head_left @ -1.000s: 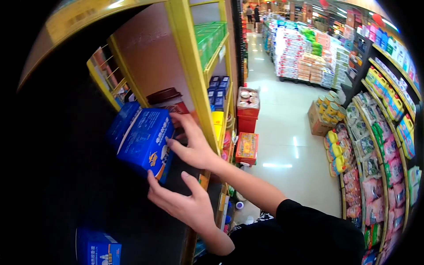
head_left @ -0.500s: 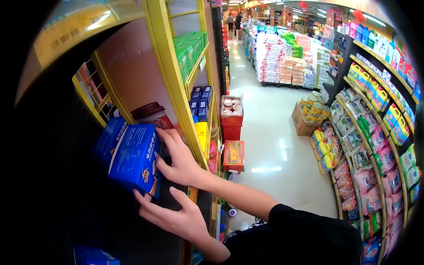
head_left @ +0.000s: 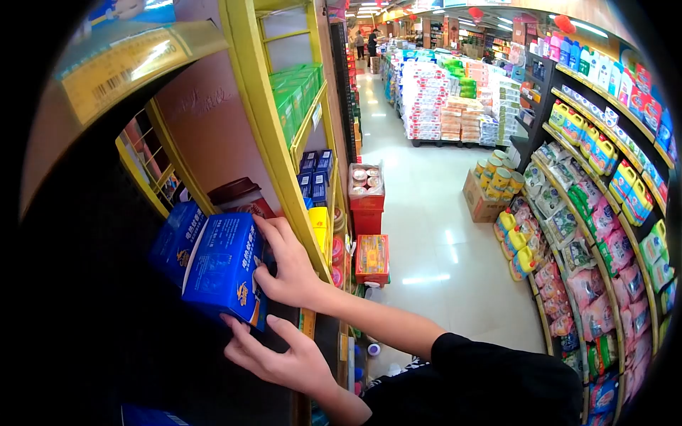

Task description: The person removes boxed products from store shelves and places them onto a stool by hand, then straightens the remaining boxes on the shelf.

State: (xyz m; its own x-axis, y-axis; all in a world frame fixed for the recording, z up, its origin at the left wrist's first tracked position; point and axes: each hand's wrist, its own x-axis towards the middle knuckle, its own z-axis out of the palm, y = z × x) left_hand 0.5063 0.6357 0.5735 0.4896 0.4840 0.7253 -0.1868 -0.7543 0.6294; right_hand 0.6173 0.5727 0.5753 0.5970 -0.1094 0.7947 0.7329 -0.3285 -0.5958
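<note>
A blue mosquito-repellent box [head_left: 222, 266] with white Chinese lettering sits tilted on the dark shelf at the left. My right hand [head_left: 284, 266] presses its fingers against the box's upper right edge, thumb near its printed side. From below, my left hand [head_left: 284, 358] touches the lower corner with its fingertips, its thumb raised apart from the box. Behind it, partly covered, stands a matching blue box [head_left: 174, 238]. Deep shadow hides the far left side of both boxes.
A yellow shelf post [head_left: 273, 135] rises close beside my right hand. Green boxes [head_left: 295, 92] and dark blue boxes [head_left: 315, 177] fill the neighbouring shelves. On the aisle floor stand red cartons [head_left: 372, 257] and a carton of cans [head_left: 490, 188]. Another blue package [head_left: 153, 415] shows at the bottom.
The view has shifted slightly. The held box sits a little further right, showing more of the lettering on the box behind it. Both hands keep their places on it.
</note>
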